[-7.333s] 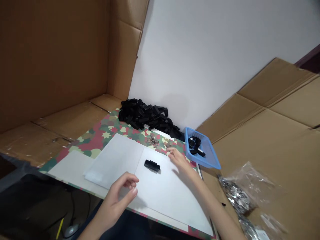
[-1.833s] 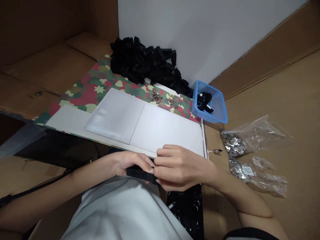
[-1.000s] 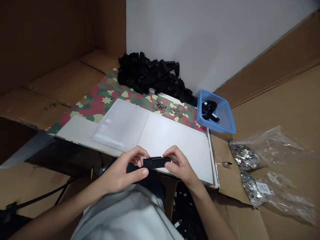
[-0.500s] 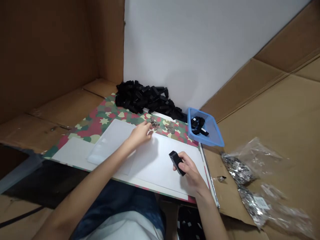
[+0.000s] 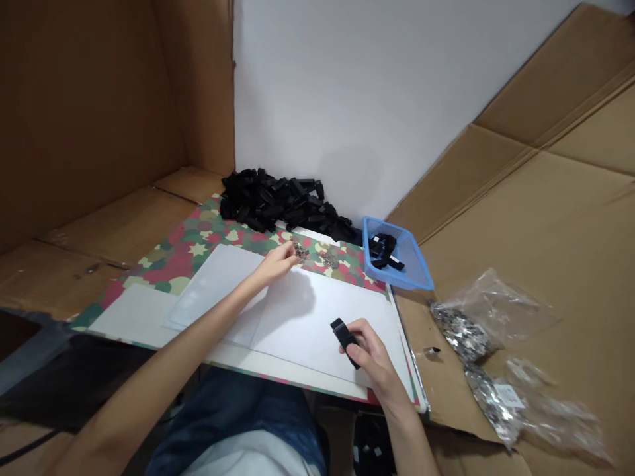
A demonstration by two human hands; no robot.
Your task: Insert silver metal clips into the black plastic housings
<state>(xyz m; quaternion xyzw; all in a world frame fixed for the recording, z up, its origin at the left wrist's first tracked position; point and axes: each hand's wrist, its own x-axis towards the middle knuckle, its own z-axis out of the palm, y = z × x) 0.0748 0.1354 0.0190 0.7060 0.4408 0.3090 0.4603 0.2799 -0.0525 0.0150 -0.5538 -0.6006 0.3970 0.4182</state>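
My right hand (image 5: 370, 350) grips a small black rectangular block (image 5: 345, 342) between thumb and fingers, raised over the white sheet (image 5: 302, 330). Farther left, my left hand (image 5: 278, 263) reaches to the near side of a small pile of metal pieces (image 5: 299, 250). Its fingers are drawn together at the pile, and whatever lies between the tips is too small to make out. A second little heap of metal bits (image 5: 329, 258) lies just to the right on the camouflage-patterned board (image 5: 184, 246).
Behind the board, many black blocks (image 5: 278, 201) are heaped against the white wall. A blue basket (image 5: 421, 274) with several black pieces stands at the right. Plastic bags of shiny metal parts (image 5: 464, 334) lie on cardboard to the right. Cardboard walls (image 5: 99, 99) rise at left.
My right hand has turned the black block so another face shows. My left hand stays at the metal pile, its fingers now closer together. The whole view has shifted slightly.
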